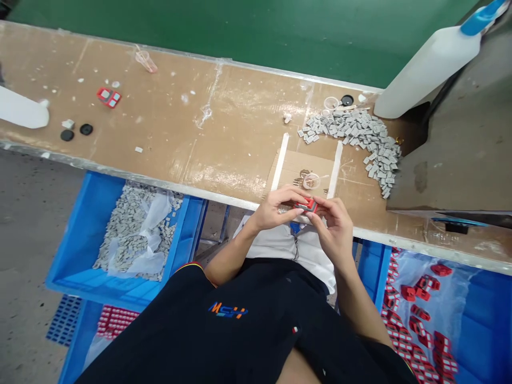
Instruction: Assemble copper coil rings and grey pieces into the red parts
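Note:
Between my two hands, over the table's front edge, is a small red toy car body [307,205] with grey parts on it. My left hand [280,207] pinches its left side with thumb and fingers. On the other side my right hand [331,220] grips it the same way. Just beyond the hands, a small clear dish [311,181] with a thin stick sits on a cardboard pad [308,160] edged by white tape strips. Farther back to the right spreads a pile of small grey plastic pieces [360,128].
A white bottle with blue top [432,69] stands at the back right beside a grey box [460,133]. Another red car body [109,97] lies on the table's left. Below are a blue bin [72,250] of grey pieces and a blue bin [480,320] of red car bodies.

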`<state>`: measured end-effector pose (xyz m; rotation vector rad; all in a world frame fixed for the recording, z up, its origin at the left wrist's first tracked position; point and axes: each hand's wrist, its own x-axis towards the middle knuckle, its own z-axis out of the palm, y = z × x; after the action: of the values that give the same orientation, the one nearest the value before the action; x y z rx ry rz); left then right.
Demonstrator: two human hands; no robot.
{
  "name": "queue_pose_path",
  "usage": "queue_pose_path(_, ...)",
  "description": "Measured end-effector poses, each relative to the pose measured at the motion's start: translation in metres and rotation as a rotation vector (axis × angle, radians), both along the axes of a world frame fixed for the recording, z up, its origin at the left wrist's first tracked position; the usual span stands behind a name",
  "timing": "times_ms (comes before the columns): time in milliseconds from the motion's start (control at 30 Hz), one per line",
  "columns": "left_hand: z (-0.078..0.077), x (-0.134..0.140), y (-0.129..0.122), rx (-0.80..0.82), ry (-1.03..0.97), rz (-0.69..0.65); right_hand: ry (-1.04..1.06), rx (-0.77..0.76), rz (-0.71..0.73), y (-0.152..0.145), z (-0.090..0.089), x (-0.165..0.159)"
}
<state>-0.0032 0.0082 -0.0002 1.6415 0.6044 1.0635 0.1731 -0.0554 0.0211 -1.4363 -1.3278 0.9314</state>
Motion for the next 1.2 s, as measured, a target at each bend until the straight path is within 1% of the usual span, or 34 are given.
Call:
queue_pose_path(100, -0.001, 0.001, -0.001, -0.064, -0.002, 0.032, -0.141, 0.041, 0.052, 0.004, 0.005, 0.003)
queue_pose_path(267, -0.004, 0.000, -0.001, -0.110, 0.007, 0.025, -0.316, 0.118, 0.128, 0.007, 0.011, 0.006)
queue_pose_path(467, -0.006, -0.003, -0.003, -0.034, 0.062, 0.052, -0.349, 0.209, 0.200, 0.005, 0.009, 0.006)
queue_pose_path(567, -0.005, -0.002, -0.004, -0.001, 0.060, 0.076, -0.365, 0.196, 0.196, 0.006, 0.007, 0.007)
queue_pose_path(633, -0.003, 0.000, -0.005, 0.008, 0.052, 0.090, -0.349, 0.183, 0.181, 0.007, 0.006, 0.007)
queue_pose_path(700, -0.002, 0.003, -0.005, -0.010, 0.047, 0.089, -0.288, 0.171, 0.134, 0.007, 0.003, 0.006)
queue_pose_path(800, -0.002, 0.006, -0.005, -0.097, 0.046, 0.047, -0.086, 0.103, 0.026, 0.005, -0.004, 0.001)
queue_pose_path(867, -0.004, 0.006, -0.005, -0.149, 0.051, 0.000, 0.061, 0.047, -0.010, 0.002, -0.009, -0.004)
queue_pose_path(900, -0.006, 0.005, -0.005, -0.163, 0.057, -0.016, 0.095, 0.036, -0.021, 0.000, -0.011, -0.006)
queue_pose_path(933, -0.007, 0.004, -0.005, -0.163, 0.066, -0.024, 0.081, 0.044, -0.036, -0.001, -0.011, -0.008)
queue_pose_path(967, -0.007, 0.004, -0.005, -0.149, 0.079, -0.024, 0.024, 0.070, -0.054, -0.002, -0.010, -0.009)
queue_pose_path(1033, -0.007, 0.002, -0.005, -0.103, 0.107, -0.017, -0.143, 0.140, -0.071, -0.004, -0.006, -0.009)
queue_pose_path(1100, -0.006, 0.001, -0.004, -0.056, 0.131, -0.026, -0.252, 0.196, -0.037, -0.003, -0.001, -0.006)
queue_pose_path(1200, -0.005, -0.001, -0.002, -0.016, 0.174, -0.052, -0.273, 0.208, 0.061, 0.001, 0.006, 0.000)
